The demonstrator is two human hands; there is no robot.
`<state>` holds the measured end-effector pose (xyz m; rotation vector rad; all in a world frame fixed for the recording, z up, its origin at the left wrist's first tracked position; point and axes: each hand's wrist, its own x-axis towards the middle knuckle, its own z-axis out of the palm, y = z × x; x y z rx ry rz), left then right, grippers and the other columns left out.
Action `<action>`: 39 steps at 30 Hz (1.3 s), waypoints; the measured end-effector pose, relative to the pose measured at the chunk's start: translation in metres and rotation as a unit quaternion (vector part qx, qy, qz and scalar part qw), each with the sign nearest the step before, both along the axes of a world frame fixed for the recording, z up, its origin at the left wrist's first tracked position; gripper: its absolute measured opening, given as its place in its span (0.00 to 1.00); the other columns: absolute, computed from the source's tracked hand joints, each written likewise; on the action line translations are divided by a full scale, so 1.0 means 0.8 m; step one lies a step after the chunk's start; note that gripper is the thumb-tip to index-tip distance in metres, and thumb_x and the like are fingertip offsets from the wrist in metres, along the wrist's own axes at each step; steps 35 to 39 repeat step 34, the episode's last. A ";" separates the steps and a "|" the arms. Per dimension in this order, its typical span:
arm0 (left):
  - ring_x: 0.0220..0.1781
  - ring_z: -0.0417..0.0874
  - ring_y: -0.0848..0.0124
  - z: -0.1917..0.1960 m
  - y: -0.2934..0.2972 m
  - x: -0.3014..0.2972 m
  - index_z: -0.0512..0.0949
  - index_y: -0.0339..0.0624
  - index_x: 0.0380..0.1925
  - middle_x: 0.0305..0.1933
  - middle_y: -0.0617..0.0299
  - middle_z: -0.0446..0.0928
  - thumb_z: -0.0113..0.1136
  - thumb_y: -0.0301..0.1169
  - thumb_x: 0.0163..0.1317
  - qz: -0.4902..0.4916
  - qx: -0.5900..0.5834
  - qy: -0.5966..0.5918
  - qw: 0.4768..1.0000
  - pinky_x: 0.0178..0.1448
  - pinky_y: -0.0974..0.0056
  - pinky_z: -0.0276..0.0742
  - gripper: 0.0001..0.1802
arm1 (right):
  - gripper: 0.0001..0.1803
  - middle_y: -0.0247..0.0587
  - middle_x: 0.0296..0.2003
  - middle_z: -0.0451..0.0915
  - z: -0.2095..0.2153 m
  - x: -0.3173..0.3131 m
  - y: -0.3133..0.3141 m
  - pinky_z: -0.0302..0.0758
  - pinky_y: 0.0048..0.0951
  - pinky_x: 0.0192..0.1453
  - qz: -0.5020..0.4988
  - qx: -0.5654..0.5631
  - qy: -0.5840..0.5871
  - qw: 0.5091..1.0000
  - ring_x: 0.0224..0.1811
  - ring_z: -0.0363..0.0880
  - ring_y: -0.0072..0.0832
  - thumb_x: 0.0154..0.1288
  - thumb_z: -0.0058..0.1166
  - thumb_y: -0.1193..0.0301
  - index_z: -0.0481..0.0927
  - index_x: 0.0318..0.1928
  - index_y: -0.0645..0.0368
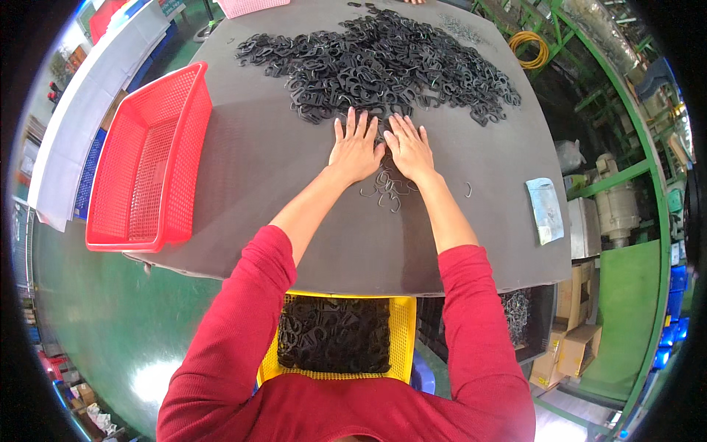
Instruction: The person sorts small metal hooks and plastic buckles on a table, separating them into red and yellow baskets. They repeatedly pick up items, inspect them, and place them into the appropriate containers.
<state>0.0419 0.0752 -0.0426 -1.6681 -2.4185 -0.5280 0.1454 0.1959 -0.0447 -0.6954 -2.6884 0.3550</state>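
Pressing down flat, both hands lie side by side on the grey table (258, 169), fingers spread, gripping nothing. Left hand (355, 149) and right hand (409, 149) rest at the near edge of the black clip pile (383, 62), which sprawls across the table's far half. A few loose clips (387, 190) sit between the wrists. Red basket (147, 162) on the left edge; yellow basket (401, 324) of clips below the near edge.
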 end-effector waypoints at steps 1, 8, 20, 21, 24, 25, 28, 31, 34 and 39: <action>0.74 0.44 0.47 0.002 -0.002 0.000 0.58 0.36 0.64 0.69 0.43 0.53 0.43 0.44 0.64 0.010 0.000 0.006 1.000 0.71 0.39 0.41 0.33 | 0.29 0.39 0.67 0.59 0.003 0.002 -0.005 0.44 0.45 0.73 0.010 -0.008 -0.001 1.000 0.71 0.51 0.36 0.72 0.30 0.53 0.61 0.65 0.56; 0.74 0.46 0.49 0.028 -0.128 0.030 0.60 0.38 0.63 0.70 0.44 0.52 0.50 0.33 0.62 -0.095 0.023 -0.139 0.985 0.73 0.45 0.41 0.29 | 0.24 0.42 0.65 0.62 0.038 0.089 -0.087 0.46 0.46 0.72 0.112 -0.054 0.010 0.992 0.72 0.51 0.37 0.71 0.38 0.57 0.69 0.61 0.54; 0.70 0.56 0.51 0.003 -0.127 0.039 0.57 0.30 0.63 0.65 0.43 0.61 0.43 0.39 0.66 0.005 0.042 -0.043 0.998 0.71 0.48 0.49 0.30 | 0.28 0.47 0.66 0.60 0.001 0.055 -0.120 0.46 0.45 0.72 0.015 -0.025 0.053 0.998 0.70 0.54 0.40 0.71 0.35 0.53 0.64 0.64 0.56; 0.70 0.58 0.52 0.008 -0.120 0.048 0.58 0.31 0.63 0.65 0.43 0.61 0.44 0.34 0.66 -0.054 0.048 -0.108 0.992 0.71 0.51 0.52 0.28 | 0.27 0.47 0.65 0.61 0.005 0.051 -0.132 0.47 0.44 0.72 0.062 -0.094 0.075 0.991 0.70 0.55 0.40 0.72 0.34 0.54 0.64 0.64 0.56; 0.69 0.63 0.58 0.028 -0.136 0.034 0.63 0.35 0.61 0.64 0.45 0.64 0.46 0.25 0.65 -0.037 0.216 -0.295 0.930 0.71 0.60 0.55 0.23 | 0.29 0.45 0.66 0.61 0.030 0.070 -0.155 0.42 0.53 0.72 0.019 -0.142 0.131 0.981 0.71 0.52 0.40 0.68 0.39 0.51 0.65 0.63 0.53; 0.66 0.65 0.53 0.028 -0.143 0.018 0.64 0.32 0.59 0.62 0.44 0.66 0.46 0.29 0.66 -0.013 0.301 -0.352 0.886 0.69 0.59 0.59 0.23 | 0.29 0.44 0.66 0.61 0.038 0.078 -0.169 0.40 0.57 0.71 -0.009 -0.017 0.079 0.997 0.71 0.51 0.40 0.67 0.42 0.50 0.66 0.63 0.51; 0.63 0.69 0.55 0.058 -0.155 0.006 0.67 0.36 0.57 0.59 0.48 0.70 0.46 0.31 0.67 0.030 0.334 -0.343 0.877 0.65 0.59 0.63 0.20 | 0.25 0.37 0.65 0.62 0.048 0.057 -0.238 0.35 0.67 0.68 0.158 0.103 0.024 0.982 0.72 0.49 0.38 0.64 0.44 0.51 0.70 0.60 0.43; 0.61 0.72 0.58 0.102 -0.169 0.012 0.68 0.40 0.57 0.57 0.51 0.72 0.47 0.31 0.67 0.021 0.343 -0.262 0.902 0.64 0.59 0.65 0.20 | 0.25 0.34 0.66 0.61 0.029 0.022 -0.211 0.35 0.68 0.68 0.052 0.162 -0.005 0.986 0.72 0.50 0.37 0.65 0.42 0.52 0.69 0.61 0.44; 0.62 0.71 0.59 0.117 -0.217 -0.009 0.67 0.41 0.59 0.59 0.51 0.72 0.50 0.30 0.66 0.040 0.320 -0.226 0.919 0.65 0.59 0.64 0.21 | 0.26 0.32 0.67 0.60 0.007 0.019 -0.170 0.34 0.68 0.68 -0.015 0.133 -0.021 0.991 0.72 0.50 0.37 0.66 0.41 0.52 0.69 0.62 0.45; 0.62 0.71 0.59 0.117 -0.217 -0.009 0.67 0.41 0.59 0.59 0.51 0.72 0.50 0.30 0.66 0.040 0.320 -0.226 0.919 0.65 0.59 0.64 0.21 | 0.26 0.32 0.67 0.60 0.007 0.019 -0.170 0.34 0.68 0.68 -0.015 0.133 -0.021 0.991 0.72 0.50 0.37 0.66 0.41 0.52 0.69 0.62 0.45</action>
